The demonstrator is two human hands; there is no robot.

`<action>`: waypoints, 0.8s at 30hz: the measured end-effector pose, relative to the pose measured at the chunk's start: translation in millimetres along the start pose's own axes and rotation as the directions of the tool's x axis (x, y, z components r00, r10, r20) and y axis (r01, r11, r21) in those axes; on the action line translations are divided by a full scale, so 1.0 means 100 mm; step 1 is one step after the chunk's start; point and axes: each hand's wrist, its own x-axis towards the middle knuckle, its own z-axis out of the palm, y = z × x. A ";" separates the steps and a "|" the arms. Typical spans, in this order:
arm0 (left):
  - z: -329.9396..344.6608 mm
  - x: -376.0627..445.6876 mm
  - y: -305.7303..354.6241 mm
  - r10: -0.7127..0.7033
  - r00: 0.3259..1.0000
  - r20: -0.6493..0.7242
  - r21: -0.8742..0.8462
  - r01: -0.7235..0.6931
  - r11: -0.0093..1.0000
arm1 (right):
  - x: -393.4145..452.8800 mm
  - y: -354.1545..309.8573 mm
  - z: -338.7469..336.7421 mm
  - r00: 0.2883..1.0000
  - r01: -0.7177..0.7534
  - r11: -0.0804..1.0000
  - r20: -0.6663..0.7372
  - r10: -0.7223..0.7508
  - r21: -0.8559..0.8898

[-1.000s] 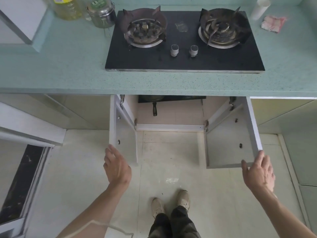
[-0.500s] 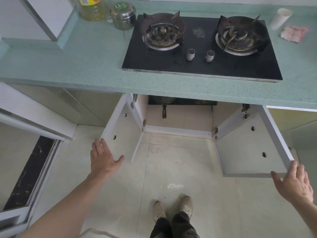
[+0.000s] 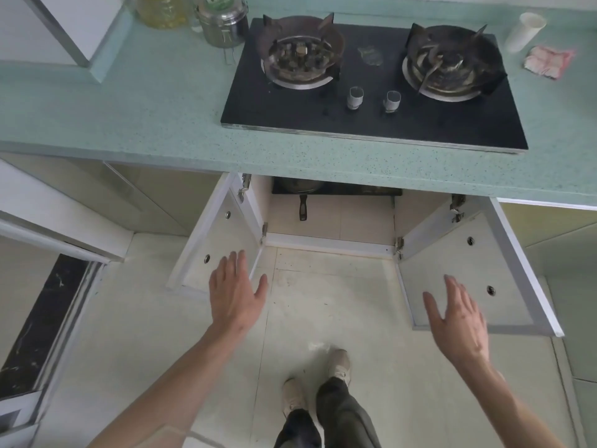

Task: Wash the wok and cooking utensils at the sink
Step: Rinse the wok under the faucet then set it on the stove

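Both our hands, left hand (image 3: 237,295) and right hand (image 3: 458,321), hover spread-fingered and empty below the stove (image 3: 371,101), before the wok (image 3: 298,185).

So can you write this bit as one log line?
left hand: open, empty | right hand: open, empty | cabinet doors: open | wok: inside

A: What's on the counter (image 3: 135,124)?

B: Hob (image 3: 371,101) right of centre, two knobs (image 3: 355,98) near its front edge. Tin (image 3: 223,24) just left of the hob, oil bottle (image 3: 161,11) left of that. Cup (image 3: 525,32) and cloth (image 3: 547,61) at the far right.

A: Below?

B: Cupboard under the hob, left door (image 3: 223,247) and right door (image 3: 468,273) swung out. Pan (image 3: 302,189) inside at the back, handle pointing forward. Left hand (image 3: 235,295) before the left door, right hand (image 3: 458,321) before the right door, shoes (image 3: 339,363) between them, lower.
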 end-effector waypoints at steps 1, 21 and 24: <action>0.01 0.02 0.10 0.029 0.999 -0.013 -0.015 -0.029 0.999 | 0.00 -0.12 0.05 1.000 0.024 0.999 -0.002 -0.024 0.023; 2.08 1.42 0.70 0.119 0.992 -0.047 -0.114 -0.124 0.986 | 1.65 -1.01 2.46 0.960 0.039 0.959 0.254 -0.114 0.282; 2.53 1.63 0.67 0.079 0.996 -0.029 -0.130 -0.082 0.988 | 1.91 -1.04 2.86 0.953 -0.116 0.893 0.301 -0.023 0.435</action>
